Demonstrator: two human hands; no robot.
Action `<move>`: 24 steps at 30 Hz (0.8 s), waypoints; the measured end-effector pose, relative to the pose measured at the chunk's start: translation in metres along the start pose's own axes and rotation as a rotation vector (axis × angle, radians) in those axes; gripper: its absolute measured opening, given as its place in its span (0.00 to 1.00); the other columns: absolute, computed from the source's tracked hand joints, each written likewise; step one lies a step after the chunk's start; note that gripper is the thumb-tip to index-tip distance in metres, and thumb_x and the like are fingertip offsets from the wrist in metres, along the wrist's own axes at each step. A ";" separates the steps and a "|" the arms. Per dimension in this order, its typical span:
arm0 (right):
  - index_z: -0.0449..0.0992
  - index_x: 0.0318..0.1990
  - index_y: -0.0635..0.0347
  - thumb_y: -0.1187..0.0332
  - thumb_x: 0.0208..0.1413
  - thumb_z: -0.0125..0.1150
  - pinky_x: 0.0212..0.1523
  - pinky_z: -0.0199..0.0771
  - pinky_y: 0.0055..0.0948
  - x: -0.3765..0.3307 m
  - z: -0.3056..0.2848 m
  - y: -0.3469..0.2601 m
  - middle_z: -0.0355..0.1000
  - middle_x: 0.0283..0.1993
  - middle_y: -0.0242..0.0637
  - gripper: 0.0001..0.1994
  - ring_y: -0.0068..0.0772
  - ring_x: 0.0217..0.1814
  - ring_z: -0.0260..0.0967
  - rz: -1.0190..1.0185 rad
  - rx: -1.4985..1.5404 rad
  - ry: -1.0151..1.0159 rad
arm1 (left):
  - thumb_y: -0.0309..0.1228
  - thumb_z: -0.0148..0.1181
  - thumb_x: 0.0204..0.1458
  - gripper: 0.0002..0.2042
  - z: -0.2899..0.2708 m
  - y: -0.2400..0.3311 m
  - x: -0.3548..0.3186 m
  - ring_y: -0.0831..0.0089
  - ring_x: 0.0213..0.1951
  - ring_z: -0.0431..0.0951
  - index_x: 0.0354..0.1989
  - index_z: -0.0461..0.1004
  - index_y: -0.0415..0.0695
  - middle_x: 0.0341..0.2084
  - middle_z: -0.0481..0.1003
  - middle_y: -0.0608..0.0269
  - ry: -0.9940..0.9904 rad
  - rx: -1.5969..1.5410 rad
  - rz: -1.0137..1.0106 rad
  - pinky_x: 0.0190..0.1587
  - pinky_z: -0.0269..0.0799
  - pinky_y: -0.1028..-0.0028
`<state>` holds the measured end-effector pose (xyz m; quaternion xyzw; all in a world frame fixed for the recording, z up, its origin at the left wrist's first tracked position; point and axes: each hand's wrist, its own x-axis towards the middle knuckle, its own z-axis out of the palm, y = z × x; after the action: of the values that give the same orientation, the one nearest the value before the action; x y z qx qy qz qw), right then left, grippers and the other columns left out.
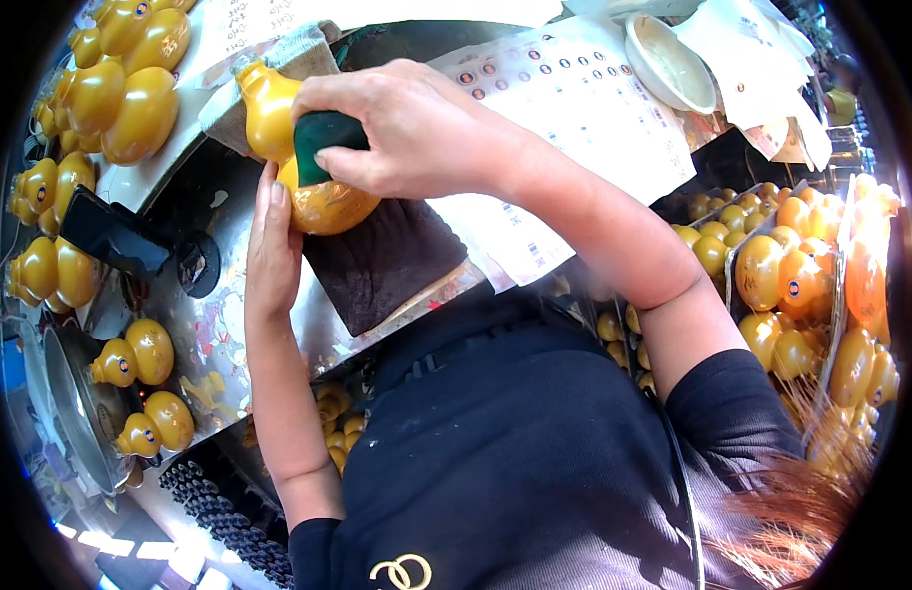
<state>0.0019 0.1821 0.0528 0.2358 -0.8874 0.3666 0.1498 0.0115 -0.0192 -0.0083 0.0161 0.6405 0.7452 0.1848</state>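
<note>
A glossy yellow gourd (328, 208), with engraved-looking marks on its wide lower bulb, lies tilted over the worktable. My left hand (273, 241) supports its near left side, fingers fairly straight and pressed to the surface; part of that grip is hidden behind the gourd. In my right hand (416, 133) is a dark green flat pad (323, 138), pinched between thumb and fingers and pressed against the gourd's bulb. Below the gourd a dark brown cloth (387, 270) covers a board. The gourd's narrow neck end rests by a folded grey cloth (225, 118).
Sticker sheets (593, 108) and a white oval bowl (670, 64) lie to the right. At left stand several finished-looking gourds (141, 113), a phone (112, 234) on a stand, and a metal pan (72, 413). Crates of gourds (761, 270) flank my right arm.
</note>
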 end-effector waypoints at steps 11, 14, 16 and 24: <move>0.76 0.44 0.43 0.68 0.47 0.59 0.30 0.67 0.25 -0.069 0.050 -0.009 0.63 0.30 0.24 0.14 0.23 0.31 0.66 -0.400 -0.177 0.284 | 0.47 0.36 0.65 0.28 -0.004 0.003 0.005 0.68 0.62 0.62 0.67 0.50 0.40 0.59 0.61 0.55 -0.117 0.071 0.044 0.64 0.54 0.70; 0.78 0.44 0.42 0.69 0.43 0.64 0.28 0.64 0.21 -0.070 0.059 -0.011 0.63 0.32 0.21 0.17 0.18 0.27 0.62 -0.464 -0.247 0.259 | 0.47 0.35 0.65 0.27 0.000 0.008 0.000 0.68 0.59 0.65 0.66 0.52 0.40 0.58 0.63 0.56 -0.096 0.085 0.041 0.62 0.57 0.70; 0.76 0.44 0.42 0.68 0.43 0.64 0.29 0.64 0.20 -0.068 0.059 -0.011 0.62 0.32 0.20 0.17 0.17 0.29 0.62 -0.517 -0.305 0.212 | 0.47 0.35 0.65 0.27 0.001 0.011 0.000 0.68 0.59 0.65 0.65 0.53 0.40 0.58 0.64 0.56 -0.089 0.069 0.035 0.62 0.57 0.70; 0.77 0.39 0.45 0.70 0.45 0.59 0.34 0.65 0.22 -0.077 0.063 0.003 0.63 0.31 0.24 0.11 0.22 0.34 0.66 -0.409 -0.199 0.024 | 0.45 0.35 0.66 0.27 -0.001 0.004 0.001 0.68 0.61 0.62 0.67 0.51 0.39 0.59 0.62 0.55 -0.048 0.030 0.024 0.64 0.54 0.70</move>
<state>0.0590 0.1626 -0.0257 0.3902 -0.8512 0.2421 0.2541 0.0089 -0.0207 -0.0046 0.0446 0.6467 0.7371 0.1910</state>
